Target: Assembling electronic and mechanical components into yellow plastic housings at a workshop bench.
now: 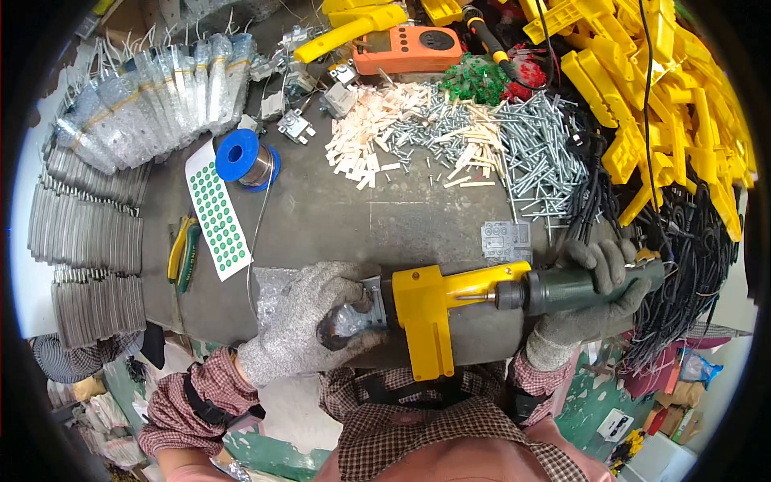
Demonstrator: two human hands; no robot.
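Note:
My left hand (309, 321), in a grey knit glove, presses a metal plate piece (371, 304) in clear wrap against the left end of a yellow plastic housing (426, 309) at the table's near edge. My right hand (590, 293), also gloved, is closed around a dark green electric screwdriver (562, 289). The screwdriver lies sideways, and its bit (475, 298) enters the right side of the yellow housing.
Piles of silver screws (538, 153) and pale plastic strips (377, 128) lie at the table's middle back. Yellow housings (666, 88) and black cables (691, 241) heap at right. Bagged metal parts (152, 88), a blue solder spool (245, 157), a green-dot sticker sheet (217, 213) and an orange meter (405, 48) sit left and back.

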